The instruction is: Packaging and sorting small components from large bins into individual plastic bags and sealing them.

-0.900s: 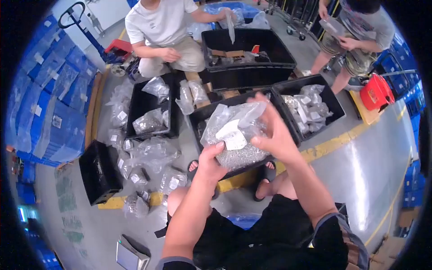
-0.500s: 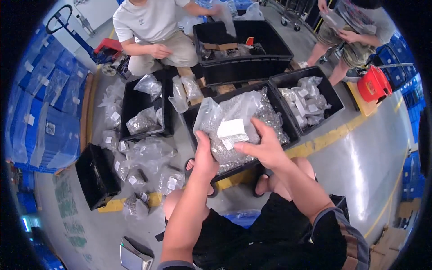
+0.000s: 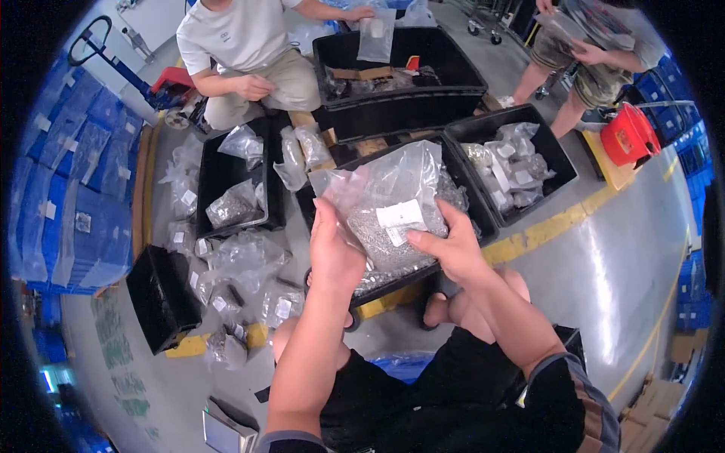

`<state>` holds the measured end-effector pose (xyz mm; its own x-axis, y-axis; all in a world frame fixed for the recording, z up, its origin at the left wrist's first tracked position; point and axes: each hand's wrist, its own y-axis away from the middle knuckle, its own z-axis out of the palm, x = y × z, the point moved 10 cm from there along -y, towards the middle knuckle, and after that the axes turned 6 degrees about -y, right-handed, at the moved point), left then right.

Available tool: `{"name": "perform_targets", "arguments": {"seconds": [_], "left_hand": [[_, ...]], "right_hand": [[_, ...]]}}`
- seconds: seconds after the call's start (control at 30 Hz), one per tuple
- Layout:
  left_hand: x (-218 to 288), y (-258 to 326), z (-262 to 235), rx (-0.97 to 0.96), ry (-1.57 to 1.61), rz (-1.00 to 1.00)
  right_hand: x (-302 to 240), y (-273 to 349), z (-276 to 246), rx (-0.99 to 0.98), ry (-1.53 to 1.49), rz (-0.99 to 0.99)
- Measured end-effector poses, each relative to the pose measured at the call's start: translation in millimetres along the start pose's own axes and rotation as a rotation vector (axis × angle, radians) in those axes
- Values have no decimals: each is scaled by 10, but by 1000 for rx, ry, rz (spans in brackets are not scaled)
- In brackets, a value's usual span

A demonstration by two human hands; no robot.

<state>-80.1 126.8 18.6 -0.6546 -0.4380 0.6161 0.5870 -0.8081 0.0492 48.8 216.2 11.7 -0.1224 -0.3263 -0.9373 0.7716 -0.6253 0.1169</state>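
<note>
A clear plastic bag (image 3: 361,223) of small grey metal parts, with a white label (image 3: 401,214) on its upper face, is held up between my hands. My left hand (image 3: 334,249) is closed on the bag's left side, thumb up, the other fingers hidden beneath. On the right side my right hand (image 3: 458,245) grips the bag, its thumb lying just by the label. Below the bag is a black bin (image 3: 404,285) with loose shiny metal parts (image 3: 458,198) in it, partly hidden by bag and hands.
Black bins with bagged parts stand at left (image 3: 202,181) and right (image 3: 563,167). A larger black bin (image 3: 400,113) lies beyond. Filled bags (image 3: 226,306) cover the floor at left. One person (image 3: 242,38) squats opposite, holding an empty bag (image 3: 375,38); another stands near a red bucket (image 3: 628,136).
The bag has turned and flattened in my hands, its open end spreading left, its label shifting slightly up and right. The person opposite has raised the clear bag.
</note>
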Motion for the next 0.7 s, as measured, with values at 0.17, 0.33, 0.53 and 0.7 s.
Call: {"name": "perform_targets", "arguments": {"seconds": [0.17,0.33,0.53,0.7], "left_hand": [[21,61,46,-29,60,-21],[150,125,158,-80,86,28],[398,298,306,-73,-16,94],[708,616,275,57,-378,172]], "right_hand": [[80,-6,5,-21,-149,27],[102,-11,98,10,-384,98],[116,153,204,74,-521,84],[83,354,375,15,-327,-40]]}}
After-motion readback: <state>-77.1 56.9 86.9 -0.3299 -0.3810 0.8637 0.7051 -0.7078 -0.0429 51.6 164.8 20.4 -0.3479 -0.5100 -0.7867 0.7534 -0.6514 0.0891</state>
